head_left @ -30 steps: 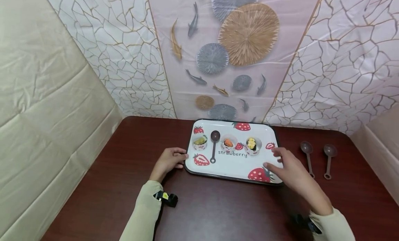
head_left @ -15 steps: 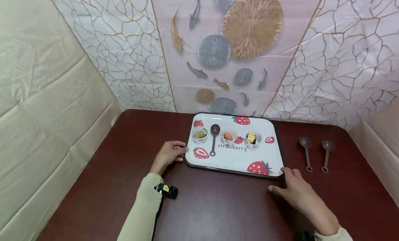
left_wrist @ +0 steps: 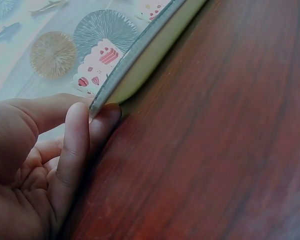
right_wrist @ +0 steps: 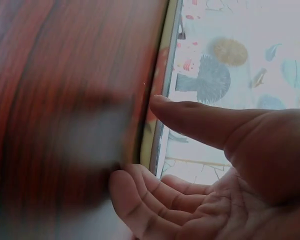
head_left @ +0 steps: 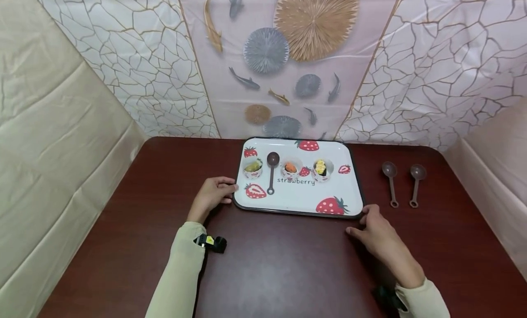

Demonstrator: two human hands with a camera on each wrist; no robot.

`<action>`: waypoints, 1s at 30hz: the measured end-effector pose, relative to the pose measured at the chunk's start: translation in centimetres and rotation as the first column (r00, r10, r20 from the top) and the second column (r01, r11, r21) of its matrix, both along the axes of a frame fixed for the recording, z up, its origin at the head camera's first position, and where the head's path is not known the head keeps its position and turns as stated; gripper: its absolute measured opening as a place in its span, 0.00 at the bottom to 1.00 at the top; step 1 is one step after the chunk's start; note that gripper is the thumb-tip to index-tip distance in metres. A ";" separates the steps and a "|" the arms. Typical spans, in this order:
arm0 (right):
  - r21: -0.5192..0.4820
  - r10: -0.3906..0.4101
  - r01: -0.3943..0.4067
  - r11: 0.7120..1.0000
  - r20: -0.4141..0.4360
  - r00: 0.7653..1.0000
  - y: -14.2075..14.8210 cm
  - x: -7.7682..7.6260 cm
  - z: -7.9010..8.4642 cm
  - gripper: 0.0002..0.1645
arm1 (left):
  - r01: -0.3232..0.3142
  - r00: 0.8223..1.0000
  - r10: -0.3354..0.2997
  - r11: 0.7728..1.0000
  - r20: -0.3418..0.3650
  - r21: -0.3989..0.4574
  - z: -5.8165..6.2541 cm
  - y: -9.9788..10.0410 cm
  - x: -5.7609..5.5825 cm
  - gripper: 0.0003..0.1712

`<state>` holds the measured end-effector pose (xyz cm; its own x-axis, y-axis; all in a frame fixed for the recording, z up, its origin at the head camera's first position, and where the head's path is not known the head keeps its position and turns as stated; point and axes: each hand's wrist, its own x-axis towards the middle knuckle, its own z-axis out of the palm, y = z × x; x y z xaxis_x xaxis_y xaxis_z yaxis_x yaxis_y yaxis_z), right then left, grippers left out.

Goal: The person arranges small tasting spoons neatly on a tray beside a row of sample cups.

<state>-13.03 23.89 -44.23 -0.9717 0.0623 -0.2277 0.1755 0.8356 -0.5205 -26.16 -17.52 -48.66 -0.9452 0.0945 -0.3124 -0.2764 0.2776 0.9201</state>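
Work surface: table [head_left: 263,267], dark reddish-brown and glossy, with wood grain visible in both wrist views, a pale sheen at near centre and rounded rear corners. Beyond the rear edge: backdrop cloth [head_left: 164,80], with white side panels veined in gold and a pink central strip printed with grey and gold discs and fish. At left: creased cream drape [head_left: 61,135], sloping down to the table edge. At right: plain pale drape [head_left: 494,171]. On the right side of the table: inner spoon [head_left: 392,186] and outer spoon [head_left: 416,188], both brown, near each other, bowls toward the rear.

Located at rear centre of the table, just before the backdrop cloth: tray [head_left: 284,199]. Rectangular, with rounded corners, white face, dark rim, red strawberry prints and the lettering "strawberry" across the middle. Loaded in a row, left to right: left cup [head_left: 252,174], green contents; dark spoon [head_left: 271,172], lying flat, bowl rearward; middle cup [head_left: 290,175], orange contents; right cup [head_left: 321,177], yellow and black contents.

Left hand [head_left: 211,195]: at the left edge of the tray, gripping the rim, one fingertip beneath. Right hand [head_left: 380,233]: at the near right corner, fingers loosely bent, thumb spread apart from them. Firmness of contact there: cannot tell.
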 end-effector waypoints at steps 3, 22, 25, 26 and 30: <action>0.007 -0.013 0.013 1.000 -0.021 1.000 0.4 -0.1 0.0 0.38 | -0.009 1.000 0.009 1.000 0.010 -0.002 0.1 -0.2 0.1 0.21; 0.095 -0.115 0.134 0.986 -0.183 0.976 5.4 -4.1 -0.3 0.34 | -0.004 1.000 0.005 1.000 -0.018 0.011 0.1 -0.4 -0.3 0.20; 0.131 -0.105 0.125 0.984 -0.148 0.983 6.0 -4.8 0.0 0.28 | -0.012 1.000 0.013 1.000 -0.016 0.022 0.3 -0.1 -0.3 0.19; 0.140 -0.106 0.125 0.982 -0.136 0.985 6.2 -4.9 0.2 0.27 | -0.011 1.000 0.011 1.000 -0.017 0.023 0.3 -0.1 -0.3 0.19; 0.149 -0.136 0.150 0.977 -0.096 0.986 7.2 -5.1 0.5 0.23 | -0.004 1.000 0.004 1.000 -0.017 0.021 0.1 0.4 -0.3 0.18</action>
<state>-18.17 31.12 -43.73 -0.9655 0.2301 -0.1215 0.2599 0.8768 -0.4046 -26.42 -17.16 -48.54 -0.9507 0.0969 -0.2945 -0.2620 0.2568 0.9303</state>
